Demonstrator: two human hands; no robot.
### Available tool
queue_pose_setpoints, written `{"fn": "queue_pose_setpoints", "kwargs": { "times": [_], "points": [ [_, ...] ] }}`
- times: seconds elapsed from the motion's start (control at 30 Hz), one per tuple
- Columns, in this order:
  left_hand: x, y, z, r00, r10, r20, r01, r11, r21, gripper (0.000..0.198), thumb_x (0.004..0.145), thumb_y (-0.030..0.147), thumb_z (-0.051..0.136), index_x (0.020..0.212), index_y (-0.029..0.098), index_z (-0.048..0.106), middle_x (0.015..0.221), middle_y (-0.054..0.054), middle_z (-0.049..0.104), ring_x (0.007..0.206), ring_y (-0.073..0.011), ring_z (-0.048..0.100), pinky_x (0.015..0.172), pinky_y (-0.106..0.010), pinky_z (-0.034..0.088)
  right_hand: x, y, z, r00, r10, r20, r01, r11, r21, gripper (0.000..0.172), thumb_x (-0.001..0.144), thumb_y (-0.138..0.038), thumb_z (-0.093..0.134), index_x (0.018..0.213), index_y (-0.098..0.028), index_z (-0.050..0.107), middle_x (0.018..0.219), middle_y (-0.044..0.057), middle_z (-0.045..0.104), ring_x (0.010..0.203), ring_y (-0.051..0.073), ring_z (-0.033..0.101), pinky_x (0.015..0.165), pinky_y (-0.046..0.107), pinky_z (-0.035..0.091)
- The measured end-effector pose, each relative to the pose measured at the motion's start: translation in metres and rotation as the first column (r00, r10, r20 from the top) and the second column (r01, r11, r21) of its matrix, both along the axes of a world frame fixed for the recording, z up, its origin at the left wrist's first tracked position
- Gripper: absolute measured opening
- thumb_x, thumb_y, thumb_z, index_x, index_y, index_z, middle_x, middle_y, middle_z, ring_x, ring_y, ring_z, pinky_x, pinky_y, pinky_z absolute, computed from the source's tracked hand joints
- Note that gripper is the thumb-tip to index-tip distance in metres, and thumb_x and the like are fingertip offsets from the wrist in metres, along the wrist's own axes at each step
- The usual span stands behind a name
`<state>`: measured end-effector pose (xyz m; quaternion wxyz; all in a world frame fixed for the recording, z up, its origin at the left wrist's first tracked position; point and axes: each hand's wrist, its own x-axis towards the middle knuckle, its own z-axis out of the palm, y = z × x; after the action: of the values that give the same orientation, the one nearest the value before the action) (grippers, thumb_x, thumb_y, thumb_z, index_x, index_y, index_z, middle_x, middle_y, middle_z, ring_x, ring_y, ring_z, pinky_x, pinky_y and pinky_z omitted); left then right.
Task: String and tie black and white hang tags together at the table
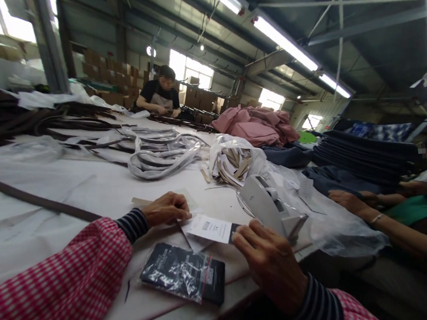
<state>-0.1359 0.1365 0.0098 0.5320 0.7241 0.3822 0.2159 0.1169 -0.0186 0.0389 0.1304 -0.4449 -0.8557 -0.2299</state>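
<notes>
A white hang tag (209, 229) with a barcode and a dark end lies between my two hands, above the table. The fingers of my right hand (270, 262) are closed on its dark end. My left hand (167, 208) is pinched together just past the tag's other end; what its fingertips hold is too small to make out. Under the tag rests another pale piece of card or paper, partly covered. Nearer to me, a dark packet (182, 273) in clear plastic lies flat on the table, with white lettering and a red line.
Right of the tag stands a grey tabletop device (265, 203). Behind it, a plastic bag (232, 163) holds cut strips. Coiled wrapped bands (163, 152), pink cloth (257, 125) and dark folded fabric (364, 155) lie farther back. A co-worker's arm (389, 223) reaches in from the right; another person works across the table.
</notes>
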Motion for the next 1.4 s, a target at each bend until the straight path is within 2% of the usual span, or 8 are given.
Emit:
{"fn": "queue_pose_setpoints", "kwargs": {
  "times": [0.1, 0.2, 0.33, 0.5, 0.73, 1.07, 1.23, 1.4],
  "points": [
    [0.000, -0.001, 0.000, 1.000, 0.017, 0.007, -0.017, 1.000, 0.008, 0.033, 0.060, 0.043, 0.071, 0.069, 0.015, 0.058, 0.056, 0.003, 0.051, 0.049, -0.0103, 0.040, 0.048, -0.023, 0.028, 0.022, 0.003, -0.009, 0.993, 0.038, -0.112, -0.028, 0.996, 0.086, 0.022, 0.097, -0.008, 0.044, 0.087, -0.016, 0.062, 0.086, 0.006, 0.065, 0.081, 0.022, 0.054, 0.071, 0.034, 0.039],
    [-0.001, 0.000, 0.000, 1.000, 0.017, 0.013, -0.017, 1.000, 0.011, 0.035, 0.060, 0.045, 0.072, 0.070, 0.014, 0.059, 0.056, 0.003, 0.050, 0.050, -0.0104, 0.040, 0.048, -0.023, 0.028, 0.039, 0.011, -0.019, 0.945, -0.007, -0.327, -0.006, 0.999, -0.037, 0.019, 0.094, -0.009, 0.049, 0.083, -0.017, 0.061, 0.078, 0.004, 0.063, 0.077, 0.019, 0.057, 0.070, 0.031, 0.041],
    [-0.001, 0.000, 0.000, 1.000, 0.019, 0.011, -0.019, 1.000, 0.007, 0.036, 0.060, 0.046, 0.071, 0.071, 0.014, 0.059, 0.057, 0.003, 0.050, 0.049, -0.0102, 0.040, 0.047, -0.023, 0.028, 0.048, 0.023, -0.020, 0.818, -0.160, -0.553, 0.044, 0.975, -0.217, 0.008, 0.091, -0.017, 0.058, 0.086, -0.019, 0.064, 0.083, 0.003, 0.067, 0.082, 0.019, 0.063, 0.074, 0.029, 0.045],
    [0.000, 0.002, -0.003, 1.000, 0.020, 0.003, -0.020, 1.000, 0.002, 0.037, 0.061, 0.047, 0.071, 0.071, 0.014, 0.057, 0.058, 0.003, 0.051, 0.049, -0.0100, 0.039, 0.047, -0.023, 0.027, 0.052, 0.033, -0.006, 0.690, -0.321, -0.649, 0.069, 0.921, -0.383, 0.013, 0.088, -0.026, 0.057, 0.087, -0.020, 0.068, 0.083, 0.003, 0.071, 0.078, 0.019, 0.063, 0.072, 0.030, 0.047],
    [0.000, 0.006, -0.006, 1.000, 0.011, 0.005, -0.011, 1.000, 0.019, 0.034, 0.063, 0.046, 0.070, 0.071, 0.014, 0.059, 0.058, 0.002, 0.052, 0.049, -0.0103, 0.040, 0.047, -0.024, 0.026, 0.060, 0.044, -0.003, 0.553, -0.382, -0.741, -0.011, 0.885, -0.465, 0.021, 0.083, -0.032, 0.059, 0.087, -0.015, 0.072, 0.083, 0.007, 0.073, 0.076, 0.022, 0.063, 0.068, 0.032, 0.050],
    [0.000, 0.003, -0.004, 1.000, 0.015, 0.002, -0.015, 1.000, 0.016, 0.036, 0.061, 0.047, 0.069, 0.071, 0.014, 0.057, 0.057, 0.003, 0.052, 0.048, -0.0101, 0.040, 0.045, -0.023, 0.027, 0.041, 0.032, -0.001, 0.688, -0.294, -0.663, 0.035, 0.927, -0.374, 0.013, 0.086, -0.022, 0.057, 0.091, -0.019, 0.069, 0.085, 0.003, 0.072, 0.076, 0.019, 0.064, 0.073, 0.030, 0.048],
    [-0.001, 0.003, -0.004, 1.000, 0.020, -0.009, -0.020, 0.999, 0.028, 0.036, 0.062, 0.047, 0.069, 0.071, 0.014, 0.059, 0.057, 0.002, 0.052, 0.049, -0.0103, 0.039, 0.046, -0.023, 0.026, 0.032, 0.024, -0.012, 0.861, -0.076, -0.503, 0.015, 0.992, -0.124, 0.014, 0.092, -0.014, 0.053, 0.093, -0.018, 0.066, 0.086, 0.005, 0.067, 0.086, 0.020, 0.062, 0.078, 0.031, 0.048],
    [-0.001, 0.004, -0.005, 1.000, 0.022, -0.011, -0.022, 0.999, 0.033, 0.034, 0.062, 0.045, 0.069, 0.072, 0.014, 0.060, 0.058, 0.002, 0.052, 0.050, -0.0108, 0.040, 0.046, -0.023, 0.028, 0.022, 0.006, -0.024, 0.976, 0.091, -0.196, -0.074, 0.993, 0.093, 0.020, 0.097, -0.008, 0.047, 0.101, -0.015, 0.066, 0.095, 0.008, 0.068, 0.089, 0.022, 0.059, 0.080, 0.035, 0.047]
  ]
}}
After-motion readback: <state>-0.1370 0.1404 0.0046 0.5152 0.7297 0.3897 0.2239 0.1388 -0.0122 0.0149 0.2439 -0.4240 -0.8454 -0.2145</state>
